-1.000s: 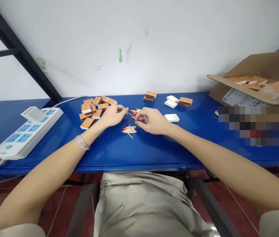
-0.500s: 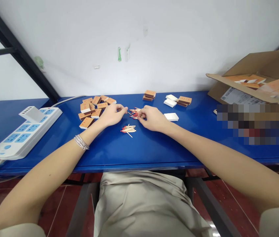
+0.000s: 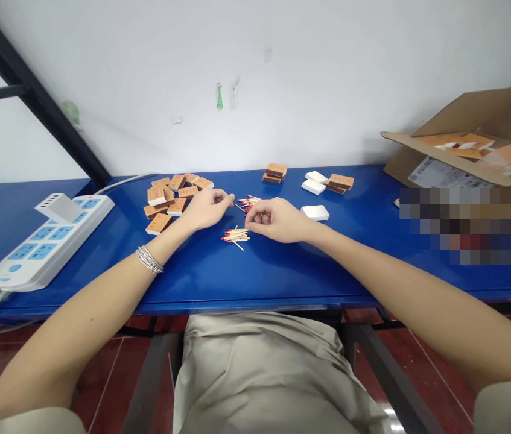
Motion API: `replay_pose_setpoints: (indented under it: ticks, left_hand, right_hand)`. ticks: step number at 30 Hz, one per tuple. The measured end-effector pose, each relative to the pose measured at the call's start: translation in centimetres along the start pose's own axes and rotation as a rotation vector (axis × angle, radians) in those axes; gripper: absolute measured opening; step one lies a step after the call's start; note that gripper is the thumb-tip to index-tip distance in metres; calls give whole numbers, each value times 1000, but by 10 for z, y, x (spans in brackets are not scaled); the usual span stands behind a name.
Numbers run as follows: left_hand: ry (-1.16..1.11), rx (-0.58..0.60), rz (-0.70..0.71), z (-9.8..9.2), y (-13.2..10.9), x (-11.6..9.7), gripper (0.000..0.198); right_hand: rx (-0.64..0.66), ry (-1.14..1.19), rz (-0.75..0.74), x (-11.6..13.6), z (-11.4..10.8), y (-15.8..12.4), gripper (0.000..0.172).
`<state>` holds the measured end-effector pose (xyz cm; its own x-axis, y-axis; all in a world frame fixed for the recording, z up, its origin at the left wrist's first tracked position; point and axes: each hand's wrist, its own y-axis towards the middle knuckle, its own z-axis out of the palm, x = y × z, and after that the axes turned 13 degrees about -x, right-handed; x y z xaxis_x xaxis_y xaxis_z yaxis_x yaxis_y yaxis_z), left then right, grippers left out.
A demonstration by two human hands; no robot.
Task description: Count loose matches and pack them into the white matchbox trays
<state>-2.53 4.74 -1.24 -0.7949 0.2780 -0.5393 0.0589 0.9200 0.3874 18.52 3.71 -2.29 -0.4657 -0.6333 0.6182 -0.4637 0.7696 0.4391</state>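
While the left hand (image 3: 207, 210) rests half-curled and empty, the right hand (image 3: 277, 220) pinches inward, any hold unclear, above a pile of matches (image 3: 236, 237) at center frame, lying sideways, red heads leftward, on the blue worktop (image 3: 255, 274).

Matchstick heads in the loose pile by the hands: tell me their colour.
The matchstick heads are red, best seen in the head view.

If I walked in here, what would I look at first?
You'd probably look first at the left hand and right hand in the middle of the bright blue table, with red-tipped matches lying just below them. To the left is a messy heap of orange-brown matchboxes. At the far right, an open cardboard box catches your eye too.
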Motion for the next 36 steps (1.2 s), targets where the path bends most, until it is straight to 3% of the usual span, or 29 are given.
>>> replay_pose_setpoints:
  ticks: [5, 9, 17, 28, 31, 36]
  left_hand:
    - [14, 14, -16, -1, 0, -1, 40]
    - [4, 5, -15, 0, 0, -1, 39]
    - [-36, 174, 117, -3, -8, -6, 32]
    - [17, 191, 123, -5, -8, -10, 37]
    - [22, 173, 127, -5, -7, -8, 36]
    - [43, 165, 130, -5, -5, -5, 37]
  right_hand:
    - [-120, -219, 79, -17, -15, 7, 17]
    - [-87, -343, 93, -22, -24, 10, 16]
    - [-28, -384, 45, -23, -12, 8, 14]
    - [24, -455, 46, -14, -9, 6, 14]
    - [-12, -436, 4, -12, -8, 4, 13]
    - [-40, -181, -43, 3, -3, -1, 8]
